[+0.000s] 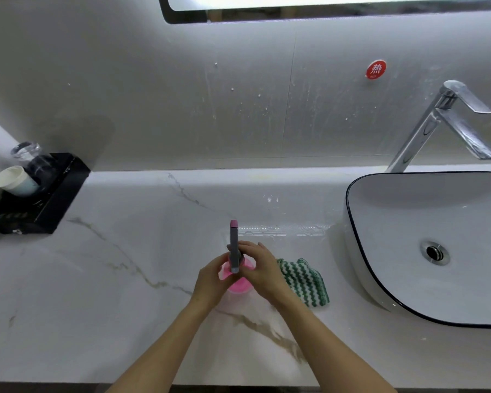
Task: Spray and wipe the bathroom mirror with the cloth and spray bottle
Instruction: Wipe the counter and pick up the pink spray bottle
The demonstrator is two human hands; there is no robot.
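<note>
Bottle point(236, 282) is stood upright on tabletop point(125, 265), near centre. Its body is wrapped by left hand point(211, 280) for steadying; its grey trigger head is gripped by right hand point(262, 272), likely being tightened or adjusted. Cloth point(305, 280) is parked just right, within reach. Mirror point(323, 8) is far, above.

Both forearms bare, extended fwd, converging at center. L hand point(210, 282) curled round spray bottle point(236, 275) body from left. R hand point(262, 269) grips its top from right, fingers bent over sprayer head. Wrists roughly level.
</note>
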